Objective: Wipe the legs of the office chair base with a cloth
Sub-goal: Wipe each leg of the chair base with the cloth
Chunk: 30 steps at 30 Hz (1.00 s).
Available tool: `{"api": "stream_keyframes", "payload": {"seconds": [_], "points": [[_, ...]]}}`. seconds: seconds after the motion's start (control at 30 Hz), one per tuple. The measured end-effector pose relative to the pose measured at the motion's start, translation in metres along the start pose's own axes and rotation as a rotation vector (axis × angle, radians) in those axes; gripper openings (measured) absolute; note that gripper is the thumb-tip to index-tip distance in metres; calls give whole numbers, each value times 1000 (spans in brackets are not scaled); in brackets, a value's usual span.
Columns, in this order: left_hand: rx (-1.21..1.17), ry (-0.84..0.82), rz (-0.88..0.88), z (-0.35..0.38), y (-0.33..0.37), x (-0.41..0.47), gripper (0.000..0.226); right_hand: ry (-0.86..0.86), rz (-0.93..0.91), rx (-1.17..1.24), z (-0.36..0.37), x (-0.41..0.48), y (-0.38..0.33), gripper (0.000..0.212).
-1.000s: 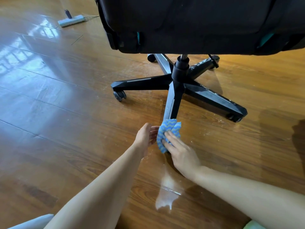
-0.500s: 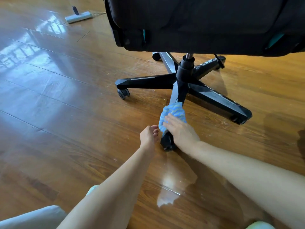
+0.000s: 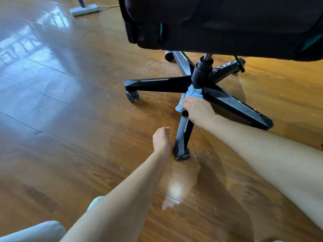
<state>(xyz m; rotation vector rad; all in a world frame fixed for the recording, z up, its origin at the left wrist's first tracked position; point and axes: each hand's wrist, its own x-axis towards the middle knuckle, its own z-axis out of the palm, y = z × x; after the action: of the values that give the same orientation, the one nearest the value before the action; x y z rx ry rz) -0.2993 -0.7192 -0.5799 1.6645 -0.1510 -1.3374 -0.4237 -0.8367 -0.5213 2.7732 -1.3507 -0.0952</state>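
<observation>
A black five-legged office chair base (image 3: 155, 83) stands on the wooden floor under a black seat (image 3: 218, 23). One leg (image 3: 183, 135) points toward me and ends in a caster near my left hand. My right hand (image 3: 197, 110) presses a blue wavy-patterned cloth (image 3: 190, 95) onto the upper end of that leg, close to the central column (image 3: 202, 70). My left hand (image 3: 161, 139) rests beside the leg's lower end with fingers curled and holds nothing.
A glossy wooden floor (image 3: 61, 110) spreads all around with specks of dust near the base. A white power strip (image 3: 83, 10) with a cable lies far back left. Pale fabric (image 3: 35, 231) shows at the bottom left corner.
My right hand slid the cloth up the near leg from its caster end to the hub. My left hand stayed by the leg's lower end and let go of the cloth.
</observation>
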Motion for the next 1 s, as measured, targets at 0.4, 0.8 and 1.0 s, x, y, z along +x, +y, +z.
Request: {"api": "stream_keyframes", "payload": {"seconds": [0.4,0.8,1.0], "points": [[-4,51,77,4,-10,8,19,-147,-410,18,-3,-31,-19,21],[83,8,69,9,-5,2,24,-41,-121,-174,8,28,-19,15],[47,22,65,15,0,6,24,-95,-227,-211,0,40,-7,20]]}}
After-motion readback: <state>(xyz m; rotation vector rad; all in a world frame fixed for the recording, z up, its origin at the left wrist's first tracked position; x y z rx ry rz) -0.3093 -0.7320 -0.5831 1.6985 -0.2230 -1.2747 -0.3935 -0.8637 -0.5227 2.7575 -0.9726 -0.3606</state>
